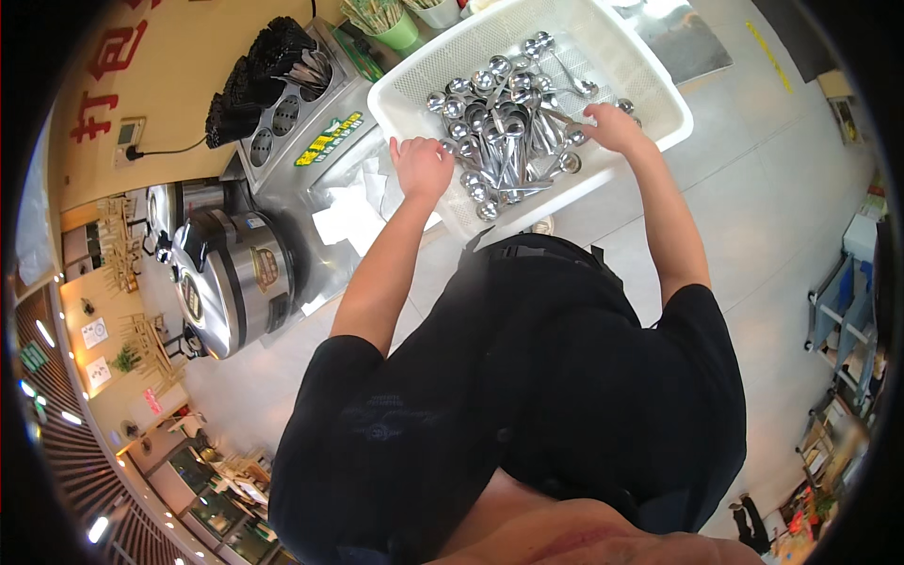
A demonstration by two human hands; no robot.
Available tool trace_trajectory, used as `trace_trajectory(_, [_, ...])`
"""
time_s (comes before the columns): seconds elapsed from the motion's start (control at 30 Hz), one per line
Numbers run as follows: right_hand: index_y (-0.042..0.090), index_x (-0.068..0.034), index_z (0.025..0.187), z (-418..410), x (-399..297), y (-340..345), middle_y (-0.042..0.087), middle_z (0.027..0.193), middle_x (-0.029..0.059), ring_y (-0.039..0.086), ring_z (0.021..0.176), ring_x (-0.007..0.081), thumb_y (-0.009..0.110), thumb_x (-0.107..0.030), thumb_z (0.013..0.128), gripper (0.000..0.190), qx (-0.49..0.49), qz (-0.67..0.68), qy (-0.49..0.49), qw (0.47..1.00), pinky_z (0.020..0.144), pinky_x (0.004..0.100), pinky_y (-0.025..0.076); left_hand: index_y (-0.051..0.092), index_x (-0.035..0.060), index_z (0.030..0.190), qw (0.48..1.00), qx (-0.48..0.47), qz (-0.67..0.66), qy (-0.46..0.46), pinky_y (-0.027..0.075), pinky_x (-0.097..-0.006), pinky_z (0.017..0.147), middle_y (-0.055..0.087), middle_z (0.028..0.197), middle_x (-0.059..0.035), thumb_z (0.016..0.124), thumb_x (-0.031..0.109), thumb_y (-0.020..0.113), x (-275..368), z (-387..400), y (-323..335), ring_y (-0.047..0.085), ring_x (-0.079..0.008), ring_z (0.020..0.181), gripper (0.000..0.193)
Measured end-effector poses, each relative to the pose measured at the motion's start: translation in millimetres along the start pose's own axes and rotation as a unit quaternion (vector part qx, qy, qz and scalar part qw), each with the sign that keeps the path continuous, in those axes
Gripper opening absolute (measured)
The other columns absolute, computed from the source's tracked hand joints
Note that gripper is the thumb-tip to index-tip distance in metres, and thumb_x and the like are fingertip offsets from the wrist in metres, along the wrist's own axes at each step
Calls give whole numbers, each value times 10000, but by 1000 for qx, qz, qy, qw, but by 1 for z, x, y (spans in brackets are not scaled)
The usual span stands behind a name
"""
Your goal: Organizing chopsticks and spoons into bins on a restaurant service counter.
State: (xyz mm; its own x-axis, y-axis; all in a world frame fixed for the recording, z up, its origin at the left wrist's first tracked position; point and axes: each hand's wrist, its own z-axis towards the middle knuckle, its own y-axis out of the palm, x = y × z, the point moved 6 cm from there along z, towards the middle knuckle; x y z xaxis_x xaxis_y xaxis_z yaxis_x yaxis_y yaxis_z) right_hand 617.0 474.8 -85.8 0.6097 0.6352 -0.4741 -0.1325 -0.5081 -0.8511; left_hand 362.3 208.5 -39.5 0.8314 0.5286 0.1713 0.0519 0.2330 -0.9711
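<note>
A white plastic basket (pixel 639 53) with mesh walls stands in front of me, holding a heap of metal soup spoons (pixel 512 127), many with their rounded bowls outward. My left hand (pixel 424 166) is at the basket's near left rim, beside the spoons at the heap's left edge; its fingers are partly curled, and whether they hold anything is unclear. Over the right side of the heap, my right hand (pixel 613 128) has its thumb and fingers at a spoon (pixel 578 134); a firm grip on it cannot be made out.
To the left, a steel counter bears white papers (pixel 353 212), a cutlery holder (pixel 286 116) with black chopsticks, and large round metal cookers (pixel 236 282). A green cup (pixel 399 32) of wrapped sticks stands behind the basket's left corner. A blue-grey cart (pixel 840 311) is far right.
</note>
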Motion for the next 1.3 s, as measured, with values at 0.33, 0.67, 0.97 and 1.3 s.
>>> trace_trajectory(0.33, [557, -34, 1310, 85, -1, 34, 610, 1248, 207, 570, 1184, 367, 661, -78, 797, 525, 44, -9, -112, 993, 1033, 434, 453, 704, 124, 746, 1000, -23, 9, -13, 202, -488, 1194, 670, 874, -47, 798, 218, 654, 1, 1, 1, 586, -258, 1007, 119])
trace_trajectory(0.67, [605, -48, 1143, 89, 13, 62, 690, 996, 193, 657, 932, 380, 634, -141, 834, 323, -104, -117, -22, 988, 890, 454, 522, 715, 106, 769, 999, -28, 21, -15, 205, -495, 1194, 678, 892, -58, 805, 207, 635, 1, 2, 0, 591, -256, 1009, 133])
trace_trajectory(0.97, [630, -42, 1083, 87, 67, 7, 680, 1008, 227, 647, 961, 388, 527, -42, 871, 235, -79, -55, -16, 995, 837, 448, 501, 718, 104, 755, 1000, -27, 3, -14, 214, -489, 1192, 678, 872, -61, 802, 203, 629, 3, 5, 2, 595, -249, 998, 141])
trace_trajectory(1.3, [649, -111, 1127, 39, 55, 26, 617, 1078, 187, 604, 1068, 357, 614, 71, 778, 395, -156, -182, -101, 966, 926, 437, 483, 722, 108, 767, 999, -31, -8, -28, 208, -469, 1202, 676, 861, -59, 806, 207, 619, -2, 3, -1, 597, -234, 1001, 147])
